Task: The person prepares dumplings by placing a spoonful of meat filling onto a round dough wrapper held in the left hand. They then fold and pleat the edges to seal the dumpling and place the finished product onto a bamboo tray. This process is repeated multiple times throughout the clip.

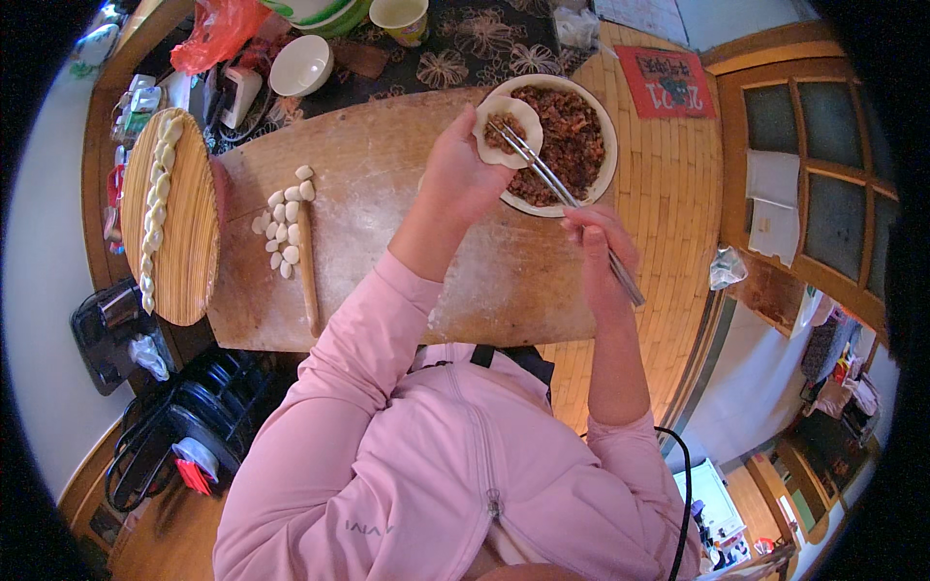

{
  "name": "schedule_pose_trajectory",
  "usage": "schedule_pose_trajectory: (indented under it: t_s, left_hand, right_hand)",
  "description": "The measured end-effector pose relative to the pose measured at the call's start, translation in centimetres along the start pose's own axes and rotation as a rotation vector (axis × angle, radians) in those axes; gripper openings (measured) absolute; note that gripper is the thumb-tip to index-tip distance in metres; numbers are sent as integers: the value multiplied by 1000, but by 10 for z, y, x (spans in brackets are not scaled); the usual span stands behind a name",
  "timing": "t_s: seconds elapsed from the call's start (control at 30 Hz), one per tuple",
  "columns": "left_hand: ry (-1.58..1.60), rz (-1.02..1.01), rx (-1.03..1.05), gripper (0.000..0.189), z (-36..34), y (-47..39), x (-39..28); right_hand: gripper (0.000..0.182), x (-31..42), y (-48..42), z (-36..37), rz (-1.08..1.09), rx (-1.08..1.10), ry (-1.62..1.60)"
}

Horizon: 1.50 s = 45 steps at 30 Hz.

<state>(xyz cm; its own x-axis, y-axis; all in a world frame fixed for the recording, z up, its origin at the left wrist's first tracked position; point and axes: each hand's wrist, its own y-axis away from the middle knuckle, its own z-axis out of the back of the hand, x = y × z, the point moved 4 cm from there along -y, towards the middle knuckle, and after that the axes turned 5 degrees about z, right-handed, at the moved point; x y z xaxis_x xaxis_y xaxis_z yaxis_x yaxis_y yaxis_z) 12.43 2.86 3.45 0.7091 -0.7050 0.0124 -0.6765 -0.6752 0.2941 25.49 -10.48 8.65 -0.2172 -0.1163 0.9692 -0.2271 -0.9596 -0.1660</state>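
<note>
My left hand (465, 167) holds a round dumpling wrapper (532, 123) spread flat, with a lump of meat filling (501, 129) at its middle. In my right hand (601, 247) is a pair of metal chopsticks (556, 185), whose tips touch that lump. Beneath and beside the wrapper stands a pale bowl (612, 149) of dark red-brown filling (563, 131), partly covered by my left hand and the wrapper. Left of my forearm, a wooden rolling pin (308, 269) lies on the floured wooden board (378, 218) next to several small dough pieces (280, 214).
At the left, a round slatted tray (185, 240) bears a row of shaped dumplings (156, 210). A white bowl (301, 65), a paper cup (400, 18) and a red plastic bag (218, 36) sit on the dark patterned cloth (479, 33) beyond the board.
</note>
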Motion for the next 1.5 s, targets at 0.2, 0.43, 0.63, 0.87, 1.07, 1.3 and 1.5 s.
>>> schedule_pose_trajectory:
  t_s: [0.2, 0.43, 0.63, 0.87, 1.07, 1.3, 1.5]
  left_hand:
    - [-32, 21, -36, 44, -6, 2, 3]
    - [-57, 19, -142, 43, -4, 8, 5]
    - [-137, -29, -116, 43, -2, 38, -16]
    - [-184, -11, -99, 45, -34, 111, -46]
    - [-218, 5, 83, 47, -47, 179, -82]
    - [-350, 44, -27, 48, -40, 266, -120]
    - [-426, -17, -33, 48, -46, 346, -169]
  right_hand:
    - [32, 2, -5, 1, -27, -13, -1]
    - [37, 4, 0, 2, -77, -130, -123]
    - [40, -36, 2, 18, -364, -406, -153]
    - [32, -88, 23, -24, -590, -491, -255]
    - [38, -58, 66, -93, -603, -335, -62]
    - [35, 157, 59, -232, 855, 121, 608]
    - [30, 203, 74, -302, 1087, 269, 678]
